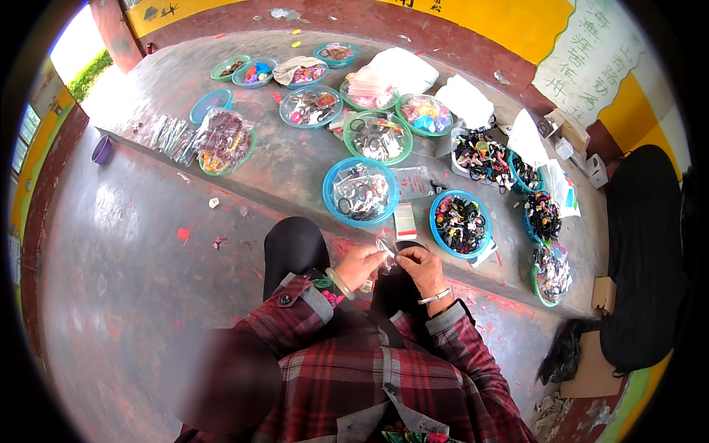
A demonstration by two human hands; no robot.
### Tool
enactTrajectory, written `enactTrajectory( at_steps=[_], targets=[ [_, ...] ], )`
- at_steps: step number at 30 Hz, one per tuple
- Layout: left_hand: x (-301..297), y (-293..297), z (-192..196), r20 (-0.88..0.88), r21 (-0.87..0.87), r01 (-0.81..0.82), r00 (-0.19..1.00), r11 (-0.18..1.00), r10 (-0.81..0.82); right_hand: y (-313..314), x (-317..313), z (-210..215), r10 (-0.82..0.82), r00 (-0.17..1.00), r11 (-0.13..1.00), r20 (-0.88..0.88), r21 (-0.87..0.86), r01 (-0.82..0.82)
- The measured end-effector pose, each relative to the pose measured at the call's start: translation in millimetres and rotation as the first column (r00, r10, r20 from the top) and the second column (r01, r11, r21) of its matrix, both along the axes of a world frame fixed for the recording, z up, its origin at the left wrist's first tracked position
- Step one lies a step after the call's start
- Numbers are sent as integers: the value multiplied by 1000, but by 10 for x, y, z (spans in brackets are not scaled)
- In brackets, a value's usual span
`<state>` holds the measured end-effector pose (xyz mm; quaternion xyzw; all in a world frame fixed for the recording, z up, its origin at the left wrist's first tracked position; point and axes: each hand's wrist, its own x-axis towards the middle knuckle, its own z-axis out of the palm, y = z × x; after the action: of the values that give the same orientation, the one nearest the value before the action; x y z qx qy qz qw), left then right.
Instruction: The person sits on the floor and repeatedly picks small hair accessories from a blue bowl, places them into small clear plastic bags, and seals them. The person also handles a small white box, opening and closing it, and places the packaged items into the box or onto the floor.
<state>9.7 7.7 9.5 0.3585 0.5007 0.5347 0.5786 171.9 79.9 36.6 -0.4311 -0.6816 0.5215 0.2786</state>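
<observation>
Clear plastic bag [387, 249] pinched by both hands, left [360, 264] and right [422, 267], frame centre; blue bowl [330, 201] of hair ties just above.

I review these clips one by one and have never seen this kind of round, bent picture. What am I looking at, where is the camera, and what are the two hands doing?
There is no machine: a camera worn on a person's head looks down, and its wide lens bends the edges. The left hand and right hand pinch a small clear plastic bag between them. Ahead, on the concrete step, stand shallow bowls of small coloured items, such as a blue bowl and a green bowl.
</observation>
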Motion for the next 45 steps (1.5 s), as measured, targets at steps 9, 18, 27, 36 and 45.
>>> enactTrajectory(
  at_steps=[9, 18, 27, 36, 45],
  targets=[
    [-1, 12, 113, 131, -55, -55, 989, 997, 62, -27, -16, -144, -112, 957, 924, -266, -381, 2],
    [-6, 7, 198, 39, 19, -72, 997, 997, 71, -26, -5, -128, -121, 942, 905, -313, -424, -25],
    [-25, 2, 194, 220, -84, -46, 973, 995, 63, -43, -19, -79, -240, 903, 885, -357, -462, 53],
    [-20, -5, 85, 304, -127, 106, 951, 986, -63, -107, -95, -107, -361, 840, 841, -406, -531, 105],
    [-68, 9, 91, 191, -184, 104, 979, 977, -68, -66, -67, -50, -283, 865, 850, -414, -526, 26]
  ],
)
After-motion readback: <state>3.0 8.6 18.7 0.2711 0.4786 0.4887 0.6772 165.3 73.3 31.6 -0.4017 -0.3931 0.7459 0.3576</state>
